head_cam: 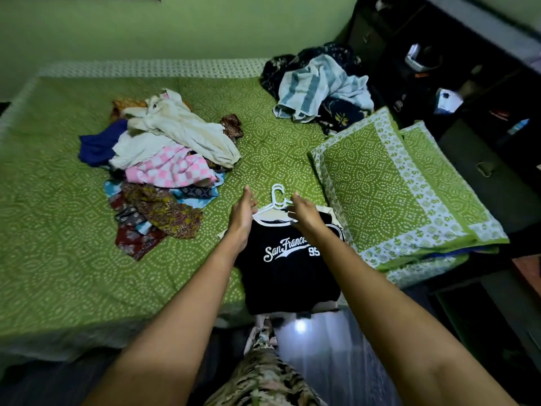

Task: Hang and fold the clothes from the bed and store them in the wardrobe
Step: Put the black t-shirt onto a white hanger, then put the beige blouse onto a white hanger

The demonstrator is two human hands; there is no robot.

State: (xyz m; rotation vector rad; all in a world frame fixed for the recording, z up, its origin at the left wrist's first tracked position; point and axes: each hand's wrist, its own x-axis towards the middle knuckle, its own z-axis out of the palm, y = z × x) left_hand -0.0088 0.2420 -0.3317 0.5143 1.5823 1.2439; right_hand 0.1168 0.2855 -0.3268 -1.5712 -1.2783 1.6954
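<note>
Black San Francisco T-shirt (288,273) lies flat on bed (58,244) near front edge. White plastic hanger (278,197) sits in its neck, hook pointing away from you. Your left grip (241,218) spread, fingers straight, at shirt's left shoulder. Your right grip (304,213) likewise spread at right shoulder, beside hanger arm. Green pillows (380,186) just right of shirt. Mixed clothes pile (167,159) mid-bed to left. Striped towel (313,86) on dark heap at far corner.

A green wall (146,24) rises behind my bed (58,259), which wears a green dotted sheet (278,148). Two matching pillows (395,186) lie stacked at its right edge. Dark shelves (468,68) stand to my right. The glossy floor (336,361) reflects a bright light.
</note>
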